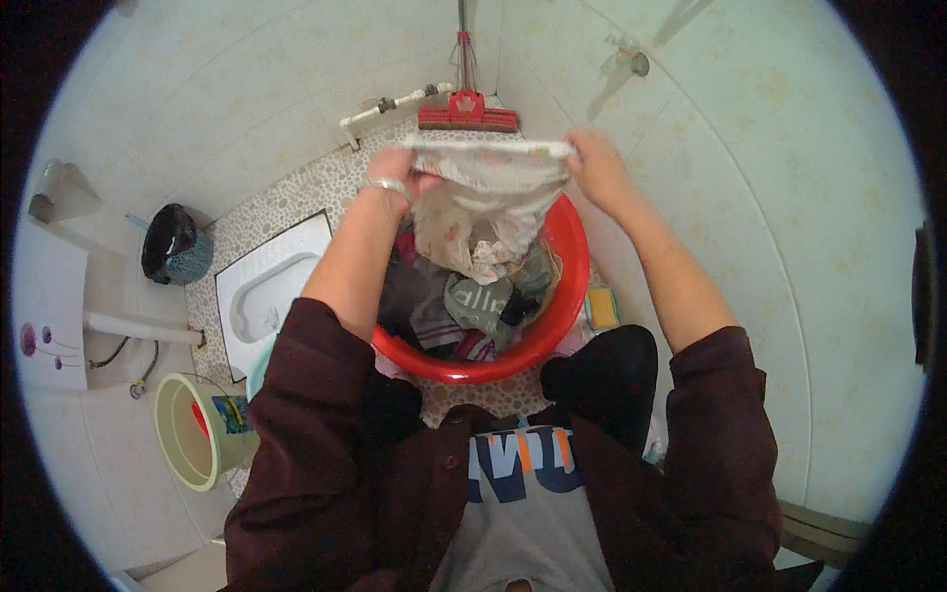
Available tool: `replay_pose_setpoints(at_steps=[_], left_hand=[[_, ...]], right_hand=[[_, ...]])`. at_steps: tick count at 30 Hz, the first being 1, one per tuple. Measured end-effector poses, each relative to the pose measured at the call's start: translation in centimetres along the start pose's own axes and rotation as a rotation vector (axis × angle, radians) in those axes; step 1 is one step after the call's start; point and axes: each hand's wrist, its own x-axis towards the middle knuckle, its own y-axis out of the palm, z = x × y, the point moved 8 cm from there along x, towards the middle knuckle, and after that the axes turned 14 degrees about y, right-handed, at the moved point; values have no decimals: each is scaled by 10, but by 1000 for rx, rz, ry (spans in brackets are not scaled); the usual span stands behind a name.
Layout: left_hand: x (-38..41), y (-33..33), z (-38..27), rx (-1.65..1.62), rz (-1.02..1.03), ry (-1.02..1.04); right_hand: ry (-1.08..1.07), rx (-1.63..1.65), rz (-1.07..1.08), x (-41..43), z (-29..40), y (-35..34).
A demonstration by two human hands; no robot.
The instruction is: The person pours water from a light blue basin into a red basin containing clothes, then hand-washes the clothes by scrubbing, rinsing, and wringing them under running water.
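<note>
Both hands stretch a pale patterned garment (481,185) by its upper edge above a red plastic basin (466,372). My left hand (396,169), with a light bangle at its wrist, grips the left end; some of its fingers lie behind the cloth. At the right end my right hand (588,159) is closed on the edge. The garment is slightly blurred and hangs down over the basin. Several garments lie bunched in the basin, among them a grey-green one (477,300) with lettering and a dark one with red and white stripes.
A red sponge mop (467,115) stands at the far corner beside a white pipe (377,111). On the left are a squat toilet (229,311), a lined waste basket (189,255) and a pale green bucket (166,436). A yellow soap bar (603,307) lies right of the basin, near the tiled wall.
</note>
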Motion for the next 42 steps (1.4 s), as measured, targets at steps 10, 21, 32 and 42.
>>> replay_pose_setpoints(at_steps=[10,21,32,42], left_hand=[[57,85,-163,-200,179,277],[7,108,-227,-26,63,621],[68,5,-4,864,-345,546],[123,-47,230,1248,-259,162]], right_hand=[[304,1182,186,103,49,-76],[338,988,-157,116,84,-150],[734,1167,137,75,-71,149],[650,152,135,27,-123,328]])
